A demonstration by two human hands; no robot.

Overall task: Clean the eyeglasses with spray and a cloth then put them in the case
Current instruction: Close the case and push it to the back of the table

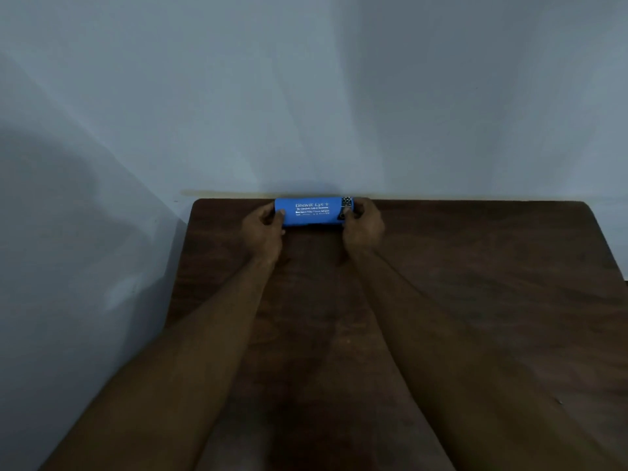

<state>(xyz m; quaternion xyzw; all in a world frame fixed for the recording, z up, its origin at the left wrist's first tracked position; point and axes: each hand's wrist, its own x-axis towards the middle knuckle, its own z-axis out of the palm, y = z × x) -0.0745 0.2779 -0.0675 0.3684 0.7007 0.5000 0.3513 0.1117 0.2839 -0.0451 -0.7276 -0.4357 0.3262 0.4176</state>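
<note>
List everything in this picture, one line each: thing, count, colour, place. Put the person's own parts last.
eyeglass case: one, blue with white print, looks closed, lying lengthwise at the far edge of the table, close to the wall.
table: one, dark brown wood, fills the lower frame, far edge near the wall.
wall: one, pale grey-blue, behind and to the left of the table.
strip: one, pale beige, along the wall just past the table's far edge.
left hand: one, grips the case's left end.
right hand: one, grips the case's right end.
forearms: two, bare, reaching across the table to the case.
</note>
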